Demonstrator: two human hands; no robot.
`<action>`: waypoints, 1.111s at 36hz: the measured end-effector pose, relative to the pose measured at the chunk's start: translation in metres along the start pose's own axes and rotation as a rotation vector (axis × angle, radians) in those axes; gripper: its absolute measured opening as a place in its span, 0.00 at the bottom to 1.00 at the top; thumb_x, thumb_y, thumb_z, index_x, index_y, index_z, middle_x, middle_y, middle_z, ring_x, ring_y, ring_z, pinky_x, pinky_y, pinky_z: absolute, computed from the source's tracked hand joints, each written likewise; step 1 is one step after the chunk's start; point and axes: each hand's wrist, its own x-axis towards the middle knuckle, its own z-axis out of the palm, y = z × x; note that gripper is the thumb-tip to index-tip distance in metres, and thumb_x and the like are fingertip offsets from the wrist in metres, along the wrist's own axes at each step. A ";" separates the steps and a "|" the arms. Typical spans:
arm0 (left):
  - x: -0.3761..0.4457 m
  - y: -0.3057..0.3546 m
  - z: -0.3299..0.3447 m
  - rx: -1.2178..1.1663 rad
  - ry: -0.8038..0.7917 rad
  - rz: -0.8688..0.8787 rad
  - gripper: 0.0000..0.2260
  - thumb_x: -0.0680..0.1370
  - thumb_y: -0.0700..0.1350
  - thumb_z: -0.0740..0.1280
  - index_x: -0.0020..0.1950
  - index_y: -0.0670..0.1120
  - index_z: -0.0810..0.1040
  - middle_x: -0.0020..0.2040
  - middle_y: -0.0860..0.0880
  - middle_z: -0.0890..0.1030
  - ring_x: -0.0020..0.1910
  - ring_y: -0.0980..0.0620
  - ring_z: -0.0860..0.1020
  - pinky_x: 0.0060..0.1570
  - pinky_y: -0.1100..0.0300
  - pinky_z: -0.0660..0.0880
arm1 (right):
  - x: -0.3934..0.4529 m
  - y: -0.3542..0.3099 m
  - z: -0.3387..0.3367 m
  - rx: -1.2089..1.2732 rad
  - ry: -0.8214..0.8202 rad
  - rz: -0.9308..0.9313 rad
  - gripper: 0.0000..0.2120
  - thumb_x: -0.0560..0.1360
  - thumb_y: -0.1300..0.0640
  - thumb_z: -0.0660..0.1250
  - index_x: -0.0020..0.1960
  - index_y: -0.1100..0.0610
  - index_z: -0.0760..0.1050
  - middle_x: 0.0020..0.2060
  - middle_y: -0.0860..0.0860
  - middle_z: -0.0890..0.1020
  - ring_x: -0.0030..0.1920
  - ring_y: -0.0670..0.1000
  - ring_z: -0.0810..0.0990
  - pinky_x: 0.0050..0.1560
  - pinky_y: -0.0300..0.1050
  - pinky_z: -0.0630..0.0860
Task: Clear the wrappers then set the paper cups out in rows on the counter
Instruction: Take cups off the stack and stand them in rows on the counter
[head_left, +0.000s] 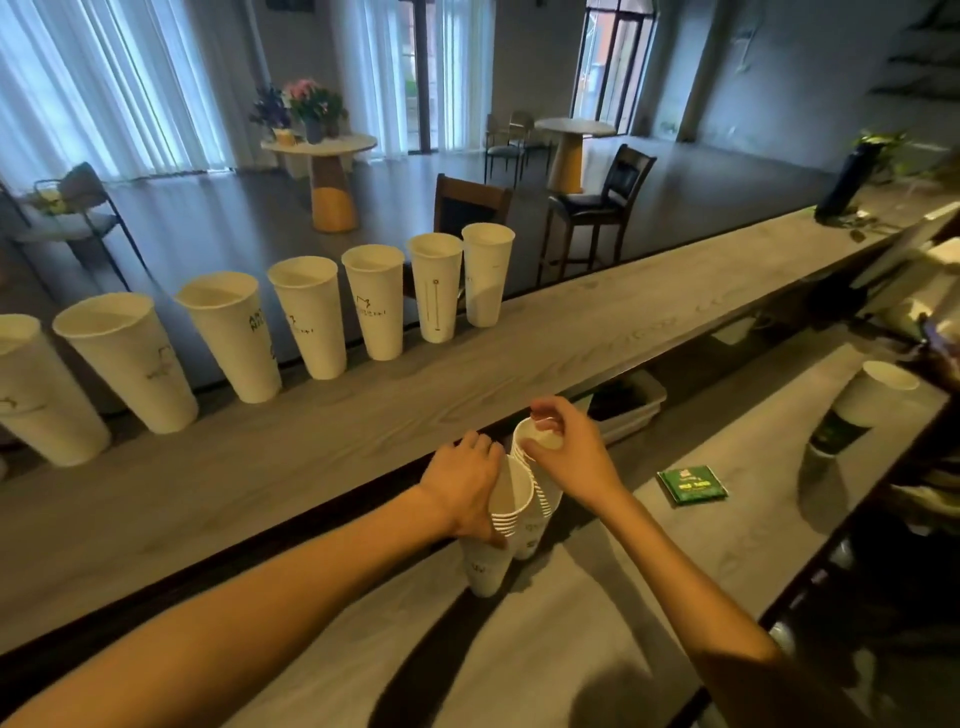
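Two bare forearms reach forward from the bottom edge and converge near the middle. The left hand is turned thumb-down, its fingers curled around the side of a stack of cups. The right hand sits just beside it — slightly higher, wrist bent, fingers pinching the top rim of a second stack.

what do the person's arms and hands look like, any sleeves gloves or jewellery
Both arms are bare from the bottom edge of the picture to the fingertips; no sleeve shows. The left hand and right hand wear no gloves, and no watch, bracelet or ring is visible on either wrist or on the fingers that show. No markings can be seen on them.
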 end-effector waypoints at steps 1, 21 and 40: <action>-0.003 0.001 0.002 -0.044 0.003 -0.009 0.47 0.63 0.68 0.76 0.73 0.46 0.65 0.66 0.46 0.74 0.63 0.47 0.73 0.62 0.52 0.73 | -0.004 -0.002 -0.001 -0.004 0.007 -0.007 0.23 0.72 0.57 0.74 0.64 0.49 0.72 0.57 0.43 0.78 0.56 0.43 0.77 0.56 0.38 0.75; -0.178 -0.142 -0.067 -1.172 0.208 -0.279 0.38 0.56 0.59 0.83 0.63 0.50 0.75 0.58 0.51 0.79 0.57 0.51 0.80 0.51 0.55 0.82 | -0.111 -0.107 0.050 0.205 -0.343 0.153 0.33 0.62 0.25 0.68 0.58 0.47 0.79 0.51 0.47 0.85 0.53 0.46 0.83 0.57 0.46 0.80; -0.429 -0.260 -0.056 -2.000 0.832 -0.712 0.42 0.57 0.41 0.85 0.68 0.45 0.72 0.62 0.41 0.82 0.60 0.39 0.81 0.55 0.38 0.81 | -0.135 -0.365 0.228 0.013 -0.745 -0.280 0.19 0.67 0.34 0.71 0.49 0.46 0.81 0.43 0.46 0.86 0.44 0.44 0.84 0.51 0.47 0.80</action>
